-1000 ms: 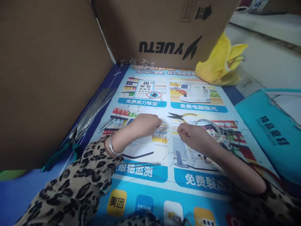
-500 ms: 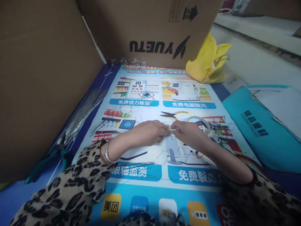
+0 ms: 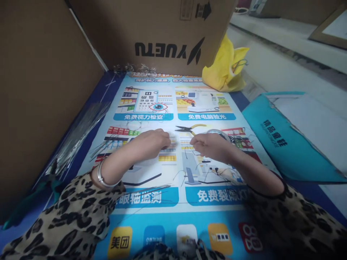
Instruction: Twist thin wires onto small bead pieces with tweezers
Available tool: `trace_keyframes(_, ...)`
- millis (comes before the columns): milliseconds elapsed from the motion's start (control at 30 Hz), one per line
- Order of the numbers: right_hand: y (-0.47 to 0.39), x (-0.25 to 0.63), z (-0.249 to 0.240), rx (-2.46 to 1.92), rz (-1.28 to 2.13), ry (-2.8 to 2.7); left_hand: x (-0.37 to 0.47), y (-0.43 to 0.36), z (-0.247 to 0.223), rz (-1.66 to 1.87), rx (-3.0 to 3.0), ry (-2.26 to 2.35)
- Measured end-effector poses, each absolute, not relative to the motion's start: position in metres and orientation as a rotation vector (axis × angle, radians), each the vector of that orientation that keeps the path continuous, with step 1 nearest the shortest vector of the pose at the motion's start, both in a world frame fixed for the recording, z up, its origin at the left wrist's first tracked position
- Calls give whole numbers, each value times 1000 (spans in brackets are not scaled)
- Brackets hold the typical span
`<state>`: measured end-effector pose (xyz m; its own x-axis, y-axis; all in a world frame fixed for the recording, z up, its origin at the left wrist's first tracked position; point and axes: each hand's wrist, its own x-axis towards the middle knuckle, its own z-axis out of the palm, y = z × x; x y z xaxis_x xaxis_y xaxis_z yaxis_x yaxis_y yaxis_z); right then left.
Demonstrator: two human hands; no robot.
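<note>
My left hand (image 3: 155, 143) is closed in a pinch over the printed poster (image 3: 173, 216), with a silver bangle (image 3: 100, 173) on its wrist. Apart from it, to the right, my right hand (image 3: 207, 145) is curled with thumb and fingers pressed together. Whatever either hand holds is too small or hidden to make out. Just beyond my right hand lie pliers (image 3: 187, 129) with dark jaws and yellow handles. Thin wires (image 3: 208, 169) are scattered below my right hand, and straight wires (image 3: 154, 188) lie below my left.
Cardboard panels (image 3: 151, 29) stand at the back and left. Along the left lie a bundle of silvery wires (image 3: 73, 141) and green-handled pliers (image 3: 51, 180). A coil (image 3: 218, 133) is partly behind my right hand. A yellow bag (image 3: 225, 72) and a teal box (image 3: 282, 141) are on the right.
My hands, close together with fingertips nearly meeting before, have drawn apart and now have a gap between them. The whole view has shifted, so the surroundings sit further left.
</note>
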<state>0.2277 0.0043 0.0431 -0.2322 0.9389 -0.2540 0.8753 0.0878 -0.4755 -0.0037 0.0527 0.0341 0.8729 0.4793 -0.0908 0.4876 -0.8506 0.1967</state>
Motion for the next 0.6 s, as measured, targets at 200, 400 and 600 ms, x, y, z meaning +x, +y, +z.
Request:
trace_keyframes(200, 2, 238, 61, -1809, 632, -2402, -7, 54, 35, -168, 2967, 816)
trace_keyframes(400, -6, 266, 95, -1968, 397, -2427, -2, 51, 36, -239, 2994, 860)
trace_keyframes(600, -16, 293, 122, -2031, 255, -2531, 11, 42, 41, -208, 3002, 801)
